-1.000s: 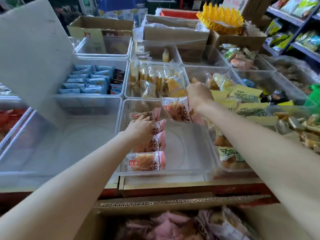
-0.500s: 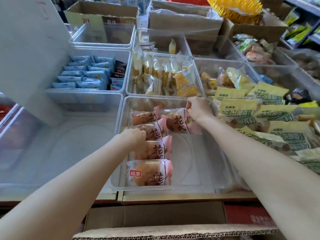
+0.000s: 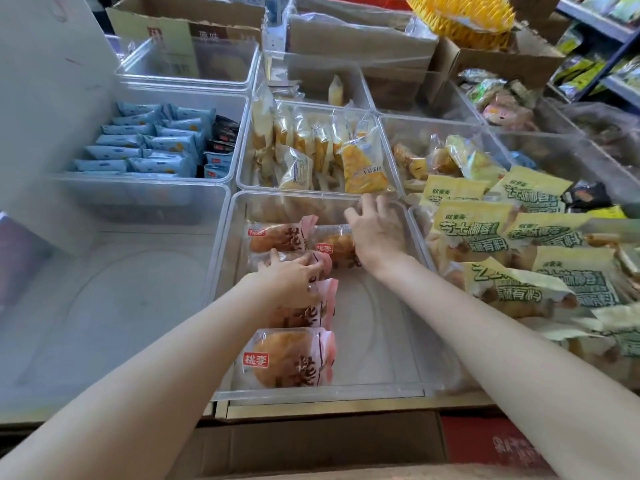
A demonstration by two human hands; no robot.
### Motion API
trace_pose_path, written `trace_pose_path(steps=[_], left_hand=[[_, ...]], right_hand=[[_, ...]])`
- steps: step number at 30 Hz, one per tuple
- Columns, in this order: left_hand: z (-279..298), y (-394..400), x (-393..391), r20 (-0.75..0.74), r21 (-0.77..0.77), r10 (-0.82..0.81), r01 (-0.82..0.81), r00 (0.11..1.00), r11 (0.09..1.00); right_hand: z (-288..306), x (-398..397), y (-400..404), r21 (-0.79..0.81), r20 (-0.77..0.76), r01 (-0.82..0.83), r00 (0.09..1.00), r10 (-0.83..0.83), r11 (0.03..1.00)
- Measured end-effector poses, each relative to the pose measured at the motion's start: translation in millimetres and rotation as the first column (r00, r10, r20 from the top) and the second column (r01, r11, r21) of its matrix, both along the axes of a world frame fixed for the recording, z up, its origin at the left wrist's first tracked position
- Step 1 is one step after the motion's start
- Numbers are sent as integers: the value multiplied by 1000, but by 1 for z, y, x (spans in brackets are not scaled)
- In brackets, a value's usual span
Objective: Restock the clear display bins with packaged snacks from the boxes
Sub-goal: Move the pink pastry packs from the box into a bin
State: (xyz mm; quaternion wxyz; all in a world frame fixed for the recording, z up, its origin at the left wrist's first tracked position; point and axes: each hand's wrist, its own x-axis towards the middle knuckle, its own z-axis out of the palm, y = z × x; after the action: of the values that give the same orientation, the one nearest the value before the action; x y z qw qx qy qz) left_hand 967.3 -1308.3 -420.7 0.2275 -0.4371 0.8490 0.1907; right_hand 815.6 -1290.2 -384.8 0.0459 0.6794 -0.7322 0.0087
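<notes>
A clear bin (image 3: pixel 322 393) sits front and centre. Down its left side runs a column of pink-edged bread packets (image 3: pixel 284 358). My left hand (image 3: pixel 291 279) rests on the middle of that column, fingers lying across a packet and hiding most of it. A further bread packet (image 3: pixel 330 243) lies at the bin's far end, right of the column's top packet (image 3: pixel 277 235). My right hand (image 3: pixel 375 233) lies over that packet's right half with fingers spread and reaching toward the bin's back wall. The bin's right half is bare.
An empty clear bin (image 3: pixel 104 306) stands to the left, under a leaning white board (image 3: pixel 41 98). Behind are bins of blue packets (image 3: pixel 152 143) and yellow packets (image 3: pixel 311 150). Green-and-yellow packets (image 3: pixel 502 237) pile up on the right. A cardboard box (image 3: pixel 311 445) lies below the counter edge.
My right hand carried a bread packet down into the bin's far end and its fingers spread out over it. My left hand stayed on the column.
</notes>
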Motion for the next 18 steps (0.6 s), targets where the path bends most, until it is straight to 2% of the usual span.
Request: trace_pose_path(steps=[2, 4, 9, 12, 16, 18], left_hand=[[2, 1, -1, 1, -18, -6, 6, 1000, 1000], [1, 3, 1, -10, -21, -6, 6, 1000, 1000], [15, 12, 17, -120, -108, 69, -83, 990, 991], [44, 30, 25, -292, -176, 64, -119, 954, 977], [82, 63, 35, -541, -179, 61, -186, 839, 966], [99, 90, 40, -636, -259, -54, -146, 770, 955]], right_hand=[[-12, 6, 4, 191, 126, -44, 992, 20, 981], [-23, 1, 4, 355, 183, -19, 982, -50, 935], [-5, -7, 2, 498, 232, 12, 962, -146, 867], [28, -2, 17, 487, 218, -21, 971, -99, 873], [83, 5, 76, 368, 424, -157, 906, -15, 916], [110, 15, 116, 287, 553, -228, 833, 34, 930]])
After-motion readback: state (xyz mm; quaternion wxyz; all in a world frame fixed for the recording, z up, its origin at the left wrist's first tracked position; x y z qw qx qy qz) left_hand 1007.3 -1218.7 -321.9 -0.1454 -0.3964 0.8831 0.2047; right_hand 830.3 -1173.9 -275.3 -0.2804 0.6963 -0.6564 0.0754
